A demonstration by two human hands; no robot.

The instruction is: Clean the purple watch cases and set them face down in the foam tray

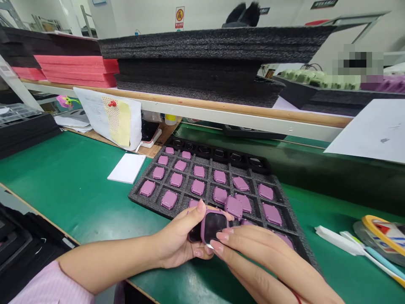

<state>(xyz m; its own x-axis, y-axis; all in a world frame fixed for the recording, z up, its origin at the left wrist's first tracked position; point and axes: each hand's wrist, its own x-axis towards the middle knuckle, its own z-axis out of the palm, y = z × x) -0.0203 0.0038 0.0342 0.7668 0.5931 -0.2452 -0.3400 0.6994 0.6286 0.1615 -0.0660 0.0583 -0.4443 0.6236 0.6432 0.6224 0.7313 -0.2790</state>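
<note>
The left hand holds a watch with a purple frame, its dark screen facing up, thumb at its upper left edge. A second dark-screened piece lies in the same grip, partly covered by the first. The right hand has its fingers close together, tips at the watch's lower right; I cannot tell whether they pinch anything

Both hands are over the near edge of a black tray on the green surface. Purple cases sit in its compartments, and one case overlaps its neighbour. Along the far side runs a row of black pieces

A white pad lies left of the tray; a white-handled tool and an orange ring lie to the right. Above, a shelf carries black foam and red foam
</note>
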